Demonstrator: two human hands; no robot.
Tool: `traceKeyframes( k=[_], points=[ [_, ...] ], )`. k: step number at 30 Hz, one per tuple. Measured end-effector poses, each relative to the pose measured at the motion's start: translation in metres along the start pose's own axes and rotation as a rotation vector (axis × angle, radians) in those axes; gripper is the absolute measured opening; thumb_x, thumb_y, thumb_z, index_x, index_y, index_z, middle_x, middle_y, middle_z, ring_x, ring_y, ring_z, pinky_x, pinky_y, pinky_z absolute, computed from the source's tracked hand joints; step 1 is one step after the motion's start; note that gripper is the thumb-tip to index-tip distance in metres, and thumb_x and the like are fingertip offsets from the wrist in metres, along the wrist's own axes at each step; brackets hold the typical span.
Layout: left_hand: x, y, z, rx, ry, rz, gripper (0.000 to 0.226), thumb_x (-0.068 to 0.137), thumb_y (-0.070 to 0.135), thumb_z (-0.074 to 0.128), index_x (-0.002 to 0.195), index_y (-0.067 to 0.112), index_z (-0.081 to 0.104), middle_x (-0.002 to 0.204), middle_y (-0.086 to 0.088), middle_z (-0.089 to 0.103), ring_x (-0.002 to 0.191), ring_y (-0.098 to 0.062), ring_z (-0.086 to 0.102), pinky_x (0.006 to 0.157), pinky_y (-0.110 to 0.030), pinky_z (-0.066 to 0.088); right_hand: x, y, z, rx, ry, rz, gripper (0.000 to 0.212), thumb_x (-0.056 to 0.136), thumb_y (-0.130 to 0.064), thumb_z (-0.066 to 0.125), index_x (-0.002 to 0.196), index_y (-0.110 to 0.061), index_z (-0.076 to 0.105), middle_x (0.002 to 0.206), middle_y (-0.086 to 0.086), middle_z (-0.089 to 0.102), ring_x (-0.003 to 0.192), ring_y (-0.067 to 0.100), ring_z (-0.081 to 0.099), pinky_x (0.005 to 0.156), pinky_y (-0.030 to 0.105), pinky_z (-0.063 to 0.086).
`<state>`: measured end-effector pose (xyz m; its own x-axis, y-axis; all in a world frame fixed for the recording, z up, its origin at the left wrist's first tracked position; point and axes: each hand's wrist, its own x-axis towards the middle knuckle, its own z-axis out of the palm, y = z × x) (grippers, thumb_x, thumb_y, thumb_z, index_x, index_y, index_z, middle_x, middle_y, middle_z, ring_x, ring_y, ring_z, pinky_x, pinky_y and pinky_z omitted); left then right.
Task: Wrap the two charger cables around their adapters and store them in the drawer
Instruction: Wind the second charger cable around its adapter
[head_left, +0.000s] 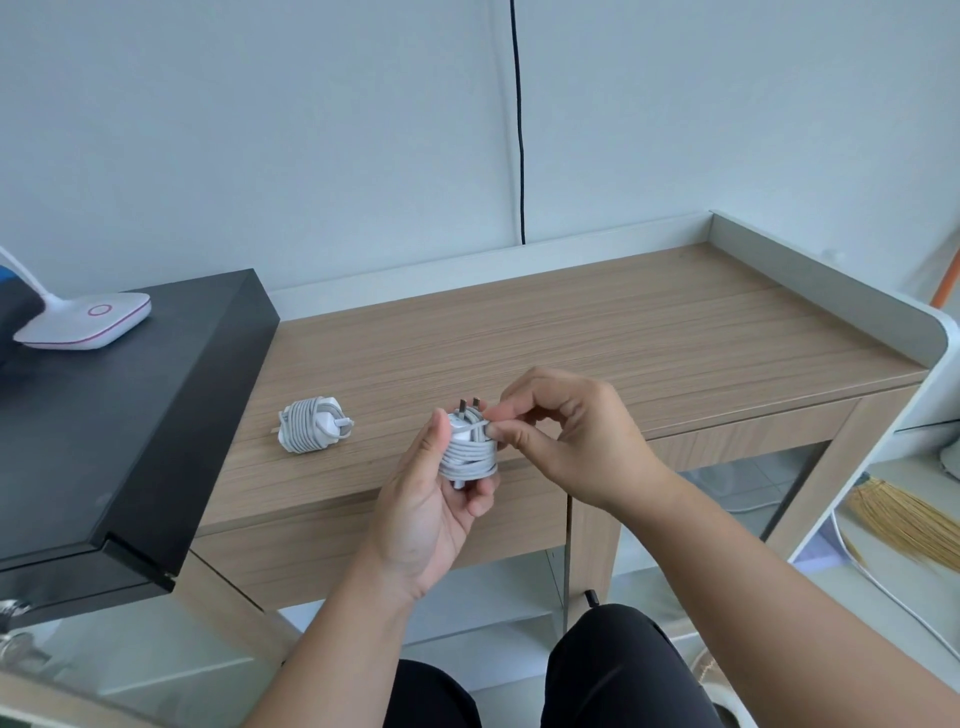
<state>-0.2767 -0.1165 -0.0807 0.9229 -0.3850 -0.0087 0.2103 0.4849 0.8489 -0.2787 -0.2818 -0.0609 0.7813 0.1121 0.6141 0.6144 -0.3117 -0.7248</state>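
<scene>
The left hand (431, 499) holds a white charger (469, 448) above the table's (623, 332) front edge. The right hand (561, 431) pinches its cable end. The other wrapped charger (313, 424) lies on the table, nearby.

One wrapped charger (314, 425) is set on the desk (597, 332) near its front-left corner, while another (469, 446) is held above the front edge.

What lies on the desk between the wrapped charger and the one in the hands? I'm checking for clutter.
Nothing: the head view shows bare wooden desk between the wrapped charger and the held charger.
</scene>
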Motion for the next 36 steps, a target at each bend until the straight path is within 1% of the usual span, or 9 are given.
traceKeyframes(
  k=[3,6,11,14,17,19,26,31,36],
  points=[
    [0.000,-0.002,0.001,-0.048,0.041,0.010,0.058,0.079,0.050,0.062,0.117,0.007,0.058,0.103,-0.017,0.052,0.059,-0.012,0.048,0.045,-0.019,0.038,-0.001,0.002,0.006,0.017,-0.001,0.091,0.002,0.081,-0.011,0.074,0.081,-0.011,0.073,0.081,-0.002,0.071,0.075,0.020,0.067,0.071,0.040,0.055],
    [0.000,-0.006,0.002,-0.071,0.089,0.000,0.053,0.085,0.050,0.060,0.117,0.008,0.059,0.098,-0.014,0.055,0.059,-0.011,0.048,0.045,-0.019,0.037,-0.005,0.005,0.009,0.062,-0.010,0.179,0.003,0.082,-0.011,0.074,0.084,-0.012,0.073,0.083,-0.006,0.071,0.078,0.018,0.068,0.075,0.041,0.055],
    [-0.001,-0.006,0.005,-0.121,0.127,-0.064,0.050,0.087,0.049,0.051,0.117,0.009,0.060,0.095,-0.011,0.062,0.059,-0.011,0.046,0.043,-0.017,0.037,-0.008,0.003,0.002,-0.008,-0.135,0.146,0.017,0.082,-0.009,0.074,0.097,-0.018,0.076,0.089,-0.009,0.066,0.079,0.007,0.060,0.075,0.021,0.047],
    [-0.002,-0.009,0.008,-0.161,0.131,-0.081,0.053,0.086,0.051,0.052,0.119,0.010,0.059,0.090,-0.008,0.061,0.059,-0.012,0.044,0.044,-0.017,0.036,-0.007,0.002,0.000,-0.011,-0.116,0.164,0.020,0.080,-0.006,0.075,0.093,-0.021,0.076,0.085,-0.017,0.064,0.077,0.002,0.059,0.076,0.019,0.047],
    [-0.001,-0.011,0.008,-0.167,0.135,-0.087,0.054,0.086,0.053,0.051,0.118,0.010,0.059,0.092,-0.007,0.060,0.059,-0.011,0.045,0.045,-0.017,0.037,-0.005,0.004,-0.002,-0.068,-0.101,0.167,0.012,0.077,-0.008,0.078,0.086,-0.016,0.077,0.083,-0.017,0.066,0.078,0.003,0.064,0.075,0.010,0.045],
    [0.000,-0.012,0.009,-0.165,0.125,-0.107,0.055,0.086,0.054,0.051,0.118,0.010,0.059,0.090,-0.006,0.060,0.059,-0.012,0.045,0.044,-0.017,0.038,-0.004,0.005,-0.003,-0.137,-0.097,0.113,0.007,0.077,-0.010,0.079,0.083,-0.012,0.077,0.083,-0.011,0.068,0.078,0.008,0.065,0.073,0.010,0.046],
    [0.001,-0.017,0.012,-0.213,0.136,-0.147,0.048,0.087,0.053,0.051,0.111,0.013,0.062,0.082,-0.003,0.060,0.057,-0.011,0.043,0.042,-0.017,0.036,-0.001,0.010,-0.009,-0.382,-0.190,-0.120,0.007,0.081,-0.013,0.072,0.081,-0.005,0.071,0.084,0.001,0.067,0.079,0.014,0.061,0.072,0.030,0.050],
    [0.003,-0.019,0.015,-0.169,0.167,-0.185,0.046,0.087,0.053,0.051,0.104,0.012,0.063,0.079,-0.003,0.060,0.055,-0.011,0.043,0.042,-0.016,0.035,-0.006,0.012,-0.011,-0.625,-0.229,-0.360,0.015,0.088,-0.015,0.060,0.087,-0.003,0.068,0.085,0.008,0.065,0.077,0.026,0.059,0.071,0.032,0.049],
    [0.004,-0.020,0.016,-0.133,0.193,-0.218,0.046,0.090,0.053,0.050,0.102,0.010,0.062,0.076,-0.003,0.061,0.054,-0.010,0.044,0.041,-0.016,0.036,-0.007,0.017,-0.012,-0.638,-0.219,-0.403,0.014,0.088,-0.015,0.061,0.085,-0.002,0.068,0.084,0.009,0.065,0.074,0.026,0.059,0.070,0.031,0.049]
  ],
)
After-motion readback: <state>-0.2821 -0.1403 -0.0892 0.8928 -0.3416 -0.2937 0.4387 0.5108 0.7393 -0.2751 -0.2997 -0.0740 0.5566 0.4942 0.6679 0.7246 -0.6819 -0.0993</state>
